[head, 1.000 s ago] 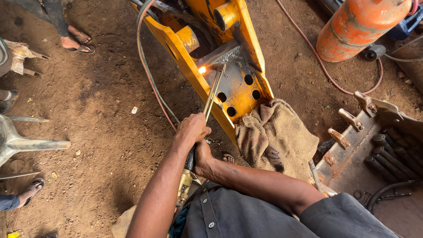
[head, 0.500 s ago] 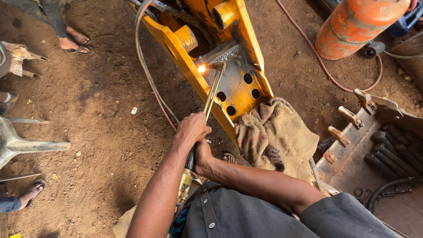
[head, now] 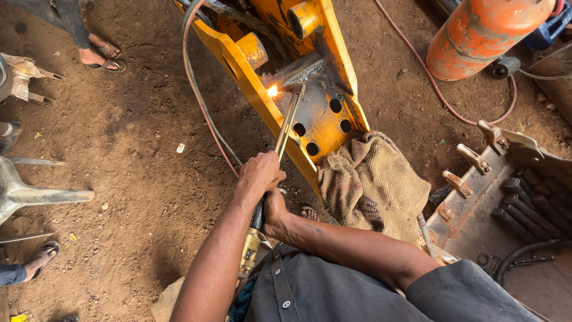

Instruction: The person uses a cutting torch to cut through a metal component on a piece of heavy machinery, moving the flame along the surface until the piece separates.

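Both my hands grip a brass cutting torch [head: 286,124]. My left hand [head: 259,175] wraps the tube higher up, and my right hand [head: 274,210] holds the handle just below it. The torch tip reaches a yellow steel machine part [head: 244,70] with several round holes. A bright flame [head: 273,90] burns where the tip meets the grey scorched metal. The torch's brass valve end [head: 250,251] sits against my dark shirt.
Hoses [head: 196,101] run from the torch over the dirt. A burlap cloth [head: 372,182] lies against the part. An orange gas cylinder [head: 482,36] lies at top right and a toothed digger bucket [head: 494,197] at right. Other people's sandalled feet [head: 98,56] stand at left.
The flame stays at the same spot on the yellow part. Both hands keep their grip on the torch with no clear shift.
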`<state>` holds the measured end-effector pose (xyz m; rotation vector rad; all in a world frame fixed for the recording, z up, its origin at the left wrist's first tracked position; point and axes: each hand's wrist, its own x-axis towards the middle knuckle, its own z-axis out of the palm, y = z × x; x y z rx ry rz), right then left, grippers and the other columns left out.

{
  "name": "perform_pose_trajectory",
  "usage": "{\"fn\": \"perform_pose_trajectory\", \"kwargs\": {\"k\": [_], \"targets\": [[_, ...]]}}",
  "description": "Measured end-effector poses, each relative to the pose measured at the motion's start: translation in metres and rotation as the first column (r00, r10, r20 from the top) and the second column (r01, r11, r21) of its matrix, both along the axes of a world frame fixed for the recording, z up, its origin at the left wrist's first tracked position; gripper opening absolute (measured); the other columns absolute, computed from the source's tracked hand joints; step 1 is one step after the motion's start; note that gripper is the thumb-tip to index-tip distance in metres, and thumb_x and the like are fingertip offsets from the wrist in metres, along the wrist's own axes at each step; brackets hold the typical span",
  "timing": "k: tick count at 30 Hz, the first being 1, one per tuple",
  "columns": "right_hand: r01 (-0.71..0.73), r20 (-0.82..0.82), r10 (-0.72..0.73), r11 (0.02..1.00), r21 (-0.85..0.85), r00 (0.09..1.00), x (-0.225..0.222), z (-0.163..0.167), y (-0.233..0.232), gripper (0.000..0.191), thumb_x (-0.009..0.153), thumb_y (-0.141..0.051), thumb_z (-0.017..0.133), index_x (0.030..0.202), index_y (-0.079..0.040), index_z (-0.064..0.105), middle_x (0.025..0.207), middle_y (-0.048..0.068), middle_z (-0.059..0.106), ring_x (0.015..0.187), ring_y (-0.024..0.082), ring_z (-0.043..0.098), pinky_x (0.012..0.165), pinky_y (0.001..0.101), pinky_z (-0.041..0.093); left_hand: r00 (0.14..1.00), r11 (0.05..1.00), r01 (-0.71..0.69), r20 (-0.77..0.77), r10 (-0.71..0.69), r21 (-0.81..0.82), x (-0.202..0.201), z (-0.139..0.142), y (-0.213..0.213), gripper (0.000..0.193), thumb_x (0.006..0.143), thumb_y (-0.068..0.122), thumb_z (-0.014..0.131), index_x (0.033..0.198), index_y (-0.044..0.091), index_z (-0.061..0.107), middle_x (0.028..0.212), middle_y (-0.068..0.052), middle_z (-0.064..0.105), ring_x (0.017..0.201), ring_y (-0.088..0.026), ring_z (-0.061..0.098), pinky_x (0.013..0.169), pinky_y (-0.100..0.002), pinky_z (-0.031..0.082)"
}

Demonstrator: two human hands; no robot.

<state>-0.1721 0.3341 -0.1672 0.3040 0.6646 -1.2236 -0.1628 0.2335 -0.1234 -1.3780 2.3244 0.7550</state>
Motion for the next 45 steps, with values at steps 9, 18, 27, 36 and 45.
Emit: {"fn": "perform_pose_trajectory", "kwargs": {"k": [9, 18, 27, 36, 45], "targets": [[-0.030, -0.084, 0.035, 0.998, 0.054, 0.996, -0.003, -0.003, 0.001, 0.042, 0.106, -0.038, 0.032, 0.113, -0.002, 0.055, 0.090, 0.013, 0.065, 0.067, 0.021, 0.071, 0.061, 0.0374, 0.067, 0.999, 1.000, -0.009, -0.042, 0.010, 0.023, -0.001, 0.001, 0.000, 0.042, 0.092, 0.032, 0.078, 0.112, -0.002, 0.065, 0.095, -0.021, 0.075, 0.080, -0.029, 0.076, 0.071, -0.041, 0.064], [-0.059, -0.023, 0.058, 0.998, -0.019, 0.998, -0.011, -0.008, 0.000, 0.037, 0.099, -0.037, 0.046, 0.110, -0.002, 0.057, 0.085, 0.012, 0.066, 0.062, 0.024, 0.070, 0.057, 0.0425, 0.065, 0.953, 0.990, -0.113, -0.290, 0.086, -0.079, 0.052, 0.013, 0.006, 0.061, 0.096, 0.045, 0.069, 0.136, 0.000, 0.056, 0.136, -0.024, 0.060, 0.116, -0.036, 0.064, 0.096, -0.054, 0.052], [-0.089, 0.062, 0.090, 0.996, -0.022, 0.994, -0.017, 0.012, 0.005, 0.045, 0.083, -0.028, 0.047, 0.127, -0.019, 0.045, 0.097, 0.014, 0.065, 0.089, 0.034, 0.071, 0.072, 0.0540, 0.060, 0.818, 0.784, -0.403, -0.198, 0.540, 0.473, 0.204, 0.041, 0.102, 0.068, 0.091, 0.058, 0.052, 0.140, 0.013, 0.059, 0.128, -0.014, 0.073, 0.112, -0.027, 0.074, 0.104, -0.061, 0.049], [-0.093, 0.048, 0.092, 0.996, 0.009, 0.995, -0.014, 0.008, 0.003, 0.061, 0.084, -0.031, 0.048, 0.143, -0.018, 0.040, 0.102, 0.016, 0.063, 0.093, 0.034, 0.070, 0.075, 0.0570, 0.059, 0.402, 0.656, -0.414, -0.519, 0.754, 0.632, 0.189, 0.012, 0.121, 0.055, 0.092, 0.044, 0.063, 0.120, -0.002, 0.075, 0.078, -0.009, 0.075, 0.073, -0.018, 0.070, 0.072, -0.035, 0.058], [-0.090, 0.025, 0.090, 0.996, 0.011, 0.996, -0.015, 0.009, 0.002, 0.056, 0.084, -0.032, 0.049, 0.137, -0.017, 0.043, 0.103, 0.016, 0.064, 0.094, 0.034, 0.071, 0.073, 0.0534, 0.059, 0.338, 0.585, -0.519, -0.479, 0.810, 0.623, 0.179, 0.017, 0.124, 0.050, 0.089, 0.043, 0.069, 0.111, 0.000, 0.076, 0.069, -0.006, 0.067, 0.065, -0.017, 0.064, 0.064, -0.034, 0.055]]}}
